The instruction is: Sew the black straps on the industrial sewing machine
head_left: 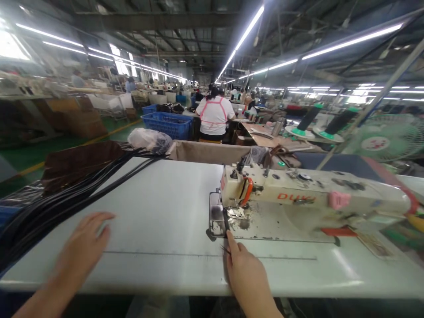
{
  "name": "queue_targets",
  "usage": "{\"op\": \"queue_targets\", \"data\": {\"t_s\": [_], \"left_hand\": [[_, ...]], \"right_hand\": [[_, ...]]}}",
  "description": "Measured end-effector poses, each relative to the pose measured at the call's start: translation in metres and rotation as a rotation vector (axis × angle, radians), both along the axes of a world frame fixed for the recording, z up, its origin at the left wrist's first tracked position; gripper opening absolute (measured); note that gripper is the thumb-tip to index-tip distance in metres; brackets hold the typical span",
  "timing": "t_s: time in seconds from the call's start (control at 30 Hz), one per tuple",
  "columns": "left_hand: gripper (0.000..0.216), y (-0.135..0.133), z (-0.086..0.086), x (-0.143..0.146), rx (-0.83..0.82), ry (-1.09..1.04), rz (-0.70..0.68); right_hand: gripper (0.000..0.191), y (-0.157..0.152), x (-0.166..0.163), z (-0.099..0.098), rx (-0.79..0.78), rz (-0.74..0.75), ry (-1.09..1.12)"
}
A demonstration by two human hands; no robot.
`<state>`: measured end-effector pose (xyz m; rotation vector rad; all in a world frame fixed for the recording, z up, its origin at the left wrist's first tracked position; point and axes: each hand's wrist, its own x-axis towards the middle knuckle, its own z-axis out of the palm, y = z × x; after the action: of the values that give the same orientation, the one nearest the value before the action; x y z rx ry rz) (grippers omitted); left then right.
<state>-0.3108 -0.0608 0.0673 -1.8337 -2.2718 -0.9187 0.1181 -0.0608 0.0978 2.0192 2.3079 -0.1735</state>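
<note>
I find the left hand (pixel 82 247) blurred, its fingers loosely parted and holding nothing, at the left of the white table (pixel 159 203), near a bundle of black strips (pixel 43 221). The right hand (pixel 247 267) has its index finger extended onto a narrow dark strip (pixel 227 222), which lies by the needle area of the sewing machine (pixel 285 192); its other fingers are curled. I note a thin dark pointed item (pixel 225 250) beside that hand and cannot tell whether those fingers grip it. Beyond the table I record a seated co-worker (pixel 213 112), back turned, beside a blue basket (pixel 170 126).
</note>
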Motion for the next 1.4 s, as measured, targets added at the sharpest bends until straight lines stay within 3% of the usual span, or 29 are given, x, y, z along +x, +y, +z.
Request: {"op": "queue_targets", "data": {"t_s": [0.13,0.23,0.37,0.57,0.73,0.87,1.1,1.4], "left_hand": [[0.041,0.041,-0.020,0.120,-0.069,-0.110,-0.395],[0.044,0.052,-0.024,0.204,-0.097,-0.065,-0.689],[0.047,0.051,-0.022,0.268,-0.078,0.056,-0.773],[0.041,0.045,-0.022,0.279,0.001,0.133,-0.778],[0.052,0.043,-0.028,0.279,-0.002,0.248,-0.758],[0.050,0.043,-0.029,0.278,0.032,0.260,-0.762],[0.041,0.044,-0.027,0.273,0.052,0.220,-0.789],[0.043,0.054,-0.031,0.275,0.022,0.204,-0.764]], "right_hand": [[0.058,-0.001,0.001,-0.002,-0.001,-0.017,0.015],[0.062,-0.001,0.002,-0.007,0.013,-0.022,0.038],[0.060,-0.003,0.009,-0.016,0.056,-0.012,0.154],[0.037,-0.003,0.029,-0.036,0.209,-0.059,0.610],[0.031,0.000,0.035,-0.031,0.177,-0.133,0.860],[0.028,-0.001,0.035,-0.028,0.190,-0.119,0.920],[0.028,-0.002,0.036,-0.044,0.267,-0.096,0.912],[0.026,-0.003,0.037,-0.042,0.269,-0.076,0.908]]}}
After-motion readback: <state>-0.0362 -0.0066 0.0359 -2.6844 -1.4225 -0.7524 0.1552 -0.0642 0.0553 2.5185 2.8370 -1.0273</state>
